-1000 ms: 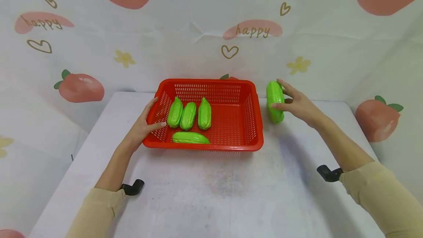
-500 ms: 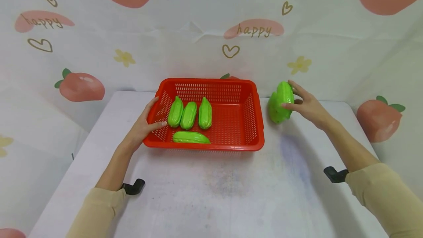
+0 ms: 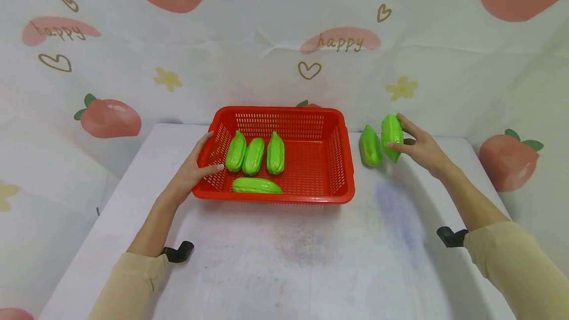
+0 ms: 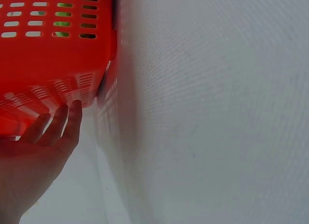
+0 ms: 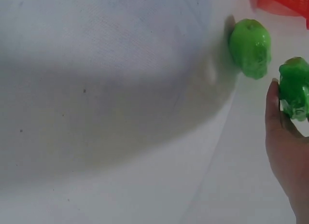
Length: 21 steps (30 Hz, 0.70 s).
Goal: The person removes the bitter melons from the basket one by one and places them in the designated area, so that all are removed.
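Note:
My left hand [image 3: 188, 174] holds the left wall of a red plastic basket [image 3: 273, 197], thumb over the rim and fingers along the outside. The left wrist view shows those fingers [image 4: 57, 122] against the perforated wall. Several glossy green ridged gourds lie inside: three upright in a row, the rightmost being a gourd [image 3: 275, 153], and one crosswise gourd [image 3: 256, 185] by the front wall. Right of the basket, my right hand [image 3: 421, 149] pinches another gourd [image 3: 392, 137] above the table, thumb in front. Beside it a further gourd [image 3: 370, 147] rests on the table.
A white table [image 3: 284, 260] with faint stains carries everything. Behind it hangs a white cloth [image 3: 249, 38] printed with peaches, hearts and "happy". Black bands [image 3: 180, 252] sit at both wrists.
My right hand has moved right with its gourd, away from the basket. The gourd on the table, hidden behind it at first, now shows whole. The left hand and basket stay put.

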Each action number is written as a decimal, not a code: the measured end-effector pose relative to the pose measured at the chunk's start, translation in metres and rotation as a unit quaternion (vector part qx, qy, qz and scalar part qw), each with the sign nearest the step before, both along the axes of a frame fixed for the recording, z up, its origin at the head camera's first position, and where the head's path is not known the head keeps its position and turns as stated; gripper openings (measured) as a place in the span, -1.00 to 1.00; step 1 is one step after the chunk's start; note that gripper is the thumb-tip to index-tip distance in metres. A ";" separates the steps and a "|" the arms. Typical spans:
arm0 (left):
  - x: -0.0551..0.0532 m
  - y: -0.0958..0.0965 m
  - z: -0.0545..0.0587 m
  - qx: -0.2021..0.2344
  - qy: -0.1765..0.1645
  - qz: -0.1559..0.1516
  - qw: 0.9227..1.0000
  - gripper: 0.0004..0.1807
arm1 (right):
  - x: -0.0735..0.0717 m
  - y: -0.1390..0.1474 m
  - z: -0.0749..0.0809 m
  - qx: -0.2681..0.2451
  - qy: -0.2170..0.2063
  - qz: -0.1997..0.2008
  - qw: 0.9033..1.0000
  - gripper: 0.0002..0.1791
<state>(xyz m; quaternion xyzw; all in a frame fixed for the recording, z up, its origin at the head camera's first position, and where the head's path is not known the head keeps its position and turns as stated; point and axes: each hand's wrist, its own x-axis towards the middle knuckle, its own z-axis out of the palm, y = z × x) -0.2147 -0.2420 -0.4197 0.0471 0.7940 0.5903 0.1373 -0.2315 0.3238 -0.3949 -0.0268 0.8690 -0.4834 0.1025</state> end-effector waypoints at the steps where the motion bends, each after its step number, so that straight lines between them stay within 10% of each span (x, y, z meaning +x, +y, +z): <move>1: 0.000 0.000 0.000 0.000 0.000 0.001 1.000 -0.06 | 0.000 0.000 -0.001 0.001 0.001 0.000 1.000 0.00; 21: 0.000 -0.001 0.000 -0.014 0.003 0.006 1.000 -0.06 | -0.009 0.009 -0.032 0.063 -0.013 0.011 0.998 0.01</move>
